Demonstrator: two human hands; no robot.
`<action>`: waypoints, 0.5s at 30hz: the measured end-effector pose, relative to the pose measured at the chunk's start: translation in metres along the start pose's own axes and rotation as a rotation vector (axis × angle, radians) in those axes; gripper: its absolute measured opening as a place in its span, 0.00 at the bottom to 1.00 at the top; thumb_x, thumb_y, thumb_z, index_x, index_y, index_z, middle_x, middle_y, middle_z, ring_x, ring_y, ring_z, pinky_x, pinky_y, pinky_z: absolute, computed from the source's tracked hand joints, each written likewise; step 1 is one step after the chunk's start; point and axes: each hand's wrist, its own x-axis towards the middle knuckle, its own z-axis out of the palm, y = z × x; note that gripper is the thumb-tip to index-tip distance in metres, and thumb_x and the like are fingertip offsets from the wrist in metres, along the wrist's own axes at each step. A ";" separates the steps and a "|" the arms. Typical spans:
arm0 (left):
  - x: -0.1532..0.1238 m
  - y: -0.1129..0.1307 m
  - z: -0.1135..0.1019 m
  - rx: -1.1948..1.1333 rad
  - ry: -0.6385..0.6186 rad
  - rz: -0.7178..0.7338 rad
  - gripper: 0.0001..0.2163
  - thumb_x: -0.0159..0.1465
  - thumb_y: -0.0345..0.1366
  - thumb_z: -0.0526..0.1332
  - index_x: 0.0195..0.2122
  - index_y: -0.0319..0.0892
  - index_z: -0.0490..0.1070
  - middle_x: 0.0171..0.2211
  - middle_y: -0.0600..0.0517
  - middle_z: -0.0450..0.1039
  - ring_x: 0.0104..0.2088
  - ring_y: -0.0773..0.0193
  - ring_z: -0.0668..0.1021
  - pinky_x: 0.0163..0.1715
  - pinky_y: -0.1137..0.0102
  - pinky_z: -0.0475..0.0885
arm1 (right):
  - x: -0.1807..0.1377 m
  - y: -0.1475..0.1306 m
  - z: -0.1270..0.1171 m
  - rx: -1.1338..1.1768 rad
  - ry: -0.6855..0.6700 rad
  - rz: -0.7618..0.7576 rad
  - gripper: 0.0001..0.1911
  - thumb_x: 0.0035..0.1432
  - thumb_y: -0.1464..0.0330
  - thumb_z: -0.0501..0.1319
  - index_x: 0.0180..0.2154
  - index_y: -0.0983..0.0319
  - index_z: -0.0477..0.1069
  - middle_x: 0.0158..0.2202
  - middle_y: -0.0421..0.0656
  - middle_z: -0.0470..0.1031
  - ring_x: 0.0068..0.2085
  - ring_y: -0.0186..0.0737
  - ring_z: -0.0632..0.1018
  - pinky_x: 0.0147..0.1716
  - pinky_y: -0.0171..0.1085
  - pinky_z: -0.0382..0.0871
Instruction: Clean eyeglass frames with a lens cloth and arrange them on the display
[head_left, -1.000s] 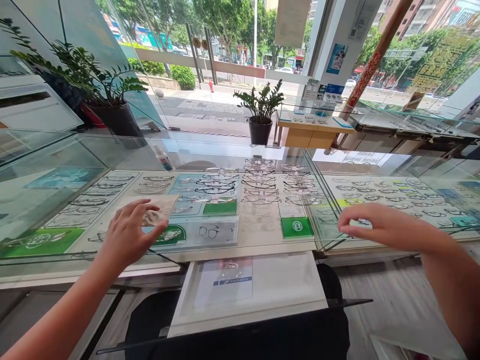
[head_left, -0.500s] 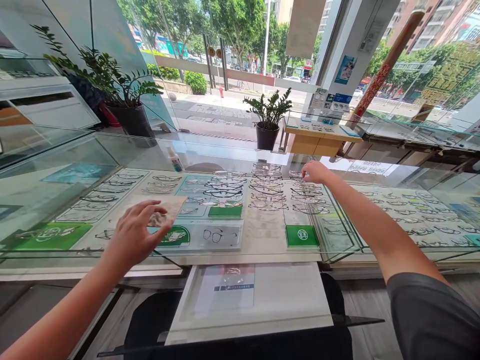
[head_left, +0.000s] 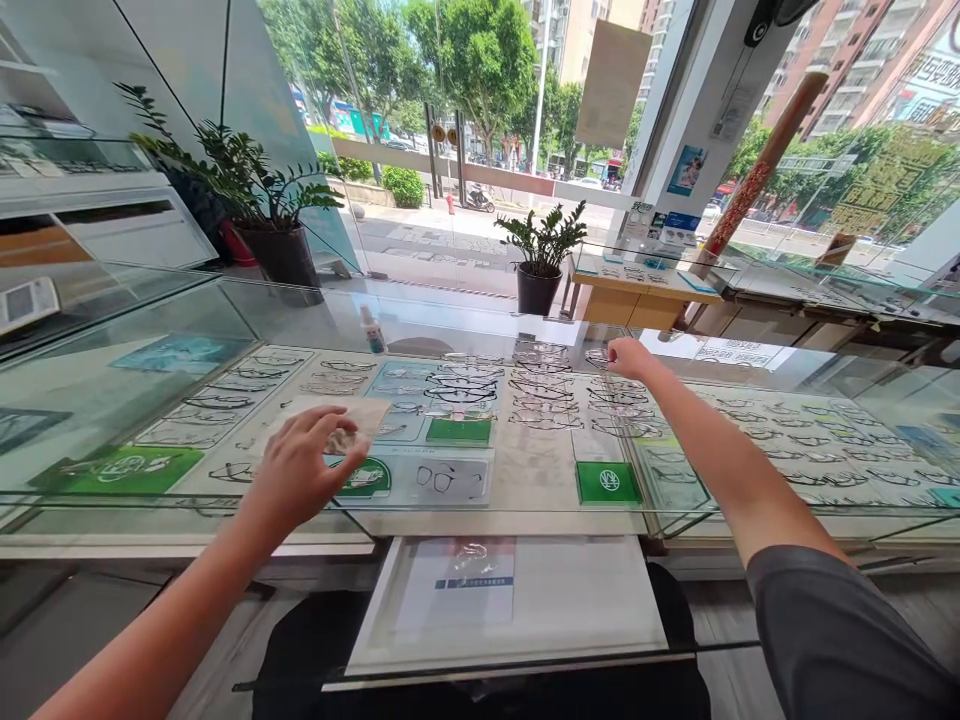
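My left hand (head_left: 304, 465) hovers over or rests on the glass counter at the left; its fingers are curved, with the thumb apart. Just beyond its fingertips is a beige cloth-like sheet (head_left: 371, 413), and I see no firm hold on it. My right hand (head_left: 631, 359) reaches to the far side of the counter. Its fingers are closed at a pair of eyeglasses (head_left: 598, 357), though the fingertips are partly hidden. Rows of eyeglasses (head_left: 541, 382) lie in front of and beside this hand.
The glass display counter (head_left: 525, 515) holds more eyeglasses, a green box (head_left: 609, 482) and printed cards. A spray bottle (head_left: 371, 330) stands at the back left. An open white drawer (head_left: 585, 600) juts out below. Potted plants (head_left: 538, 290) stand beyond the counter.
The view has tilted up slightly, so the scene sits lower and a little to the right. Both hands keep nearly the same places over the counter.
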 end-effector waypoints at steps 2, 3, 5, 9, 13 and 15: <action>0.000 0.000 0.000 -0.003 0.008 0.000 0.21 0.68 0.55 0.53 0.44 0.44 0.74 0.62 0.36 0.75 0.66 0.37 0.73 0.66 0.42 0.67 | -0.007 -0.007 -0.014 0.021 0.019 0.010 0.05 0.58 0.68 0.66 0.32 0.61 0.72 0.41 0.52 0.82 0.44 0.50 0.77 0.42 0.42 0.67; -0.001 0.000 0.001 -0.003 0.011 0.001 0.20 0.68 0.55 0.53 0.44 0.45 0.74 0.62 0.36 0.75 0.66 0.37 0.73 0.66 0.43 0.67 | -0.013 -0.011 -0.024 0.037 0.026 0.006 0.04 0.58 0.68 0.66 0.33 0.61 0.72 0.41 0.51 0.82 0.44 0.49 0.77 0.42 0.41 0.67; -0.001 -0.001 0.002 0.004 0.011 0.006 0.20 0.68 0.54 0.54 0.44 0.45 0.74 0.62 0.37 0.75 0.66 0.38 0.73 0.66 0.45 0.66 | -0.030 -0.020 -0.045 0.075 0.027 -0.027 0.04 0.59 0.69 0.66 0.35 0.60 0.72 0.43 0.49 0.82 0.45 0.48 0.77 0.41 0.40 0.66; -0.003 0.001 0.003 0.045 -0.002 0.018 0.21 0.69 0.55 0.54 0.48 0.43 0.75 0.65 0.37 0.73 0.68 0.37 0.71 0.67 0.44 0.65 | -0.092 -0.042 -0.081 0.190 -0.067 -0.170 0.04 0.60 0.68 0.65 0.38 0.60 0.73 0.44 0.44 0.83 0.42 0.43 0.78 0.43 0.39 0.67; -0.006 0.005 0.004 0.077 -0.025 0.029 0.23 0.69 0.55 0.55 0.51 0.43 0.76 0.67 0.37 0.70 0.69 0.37 0.68 0.67 0.43 0.63 | -0.178 -0.065 -0.074 0.525 -0.412 -0.255 0.08 0.58 0.64 0.70 0.38 0.59 0.77 0.41 0.44 0.81 0.42 0.45 0.78 0.45 0.42 0.69; -0.007 0.006 0.004 0.093 -0.034 0.037 0.24 0.69 0.55 0.55 0.53 0.43 0.75 0.68 0.36 0.68 0.71 0.36 0.66 0.68 0.42 0.61 | -0.219 -0.078 -0.056 0.634 -0.520 -0.169 0.09 0.52 0.64 0.73 0.35 0.58 0.77 0.38 0.44 0.81 0.41 0.47 0.77 0.43 0.43 0.70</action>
